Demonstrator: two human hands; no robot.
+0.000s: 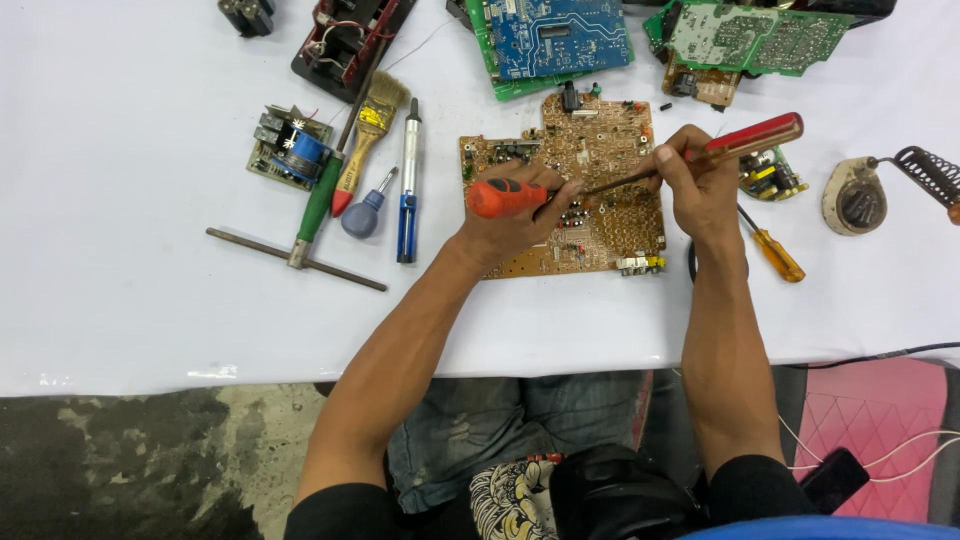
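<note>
A brown circuit board (600, 135) lies flat on the white table (130, 280) in front of me. My left hand (510, 225) rests on the board's left part and grips an orange-handled tool (500, 197) lying sideways. My right hand (700, 185) is at the board's right edge, closed around a red-handled screwdriver (755, 135). Its thin dark shaft (620, 182) slants down-left over the board towards my left hand. Where the tips touch is hidden by my fingers.
Left of the board lie a blue-and-silver pump tool (408, 185), a paintbrush (368, 135), a green-handled screwdriver (320, 200), a T-shaped metal bar (296, 258) and a small board (290, 148). Blue (555, 38) and green (750, 35) boards sit at the back. An iron stand (858, 195) and an orange screwdriver (778, 255) are at right.
</note>
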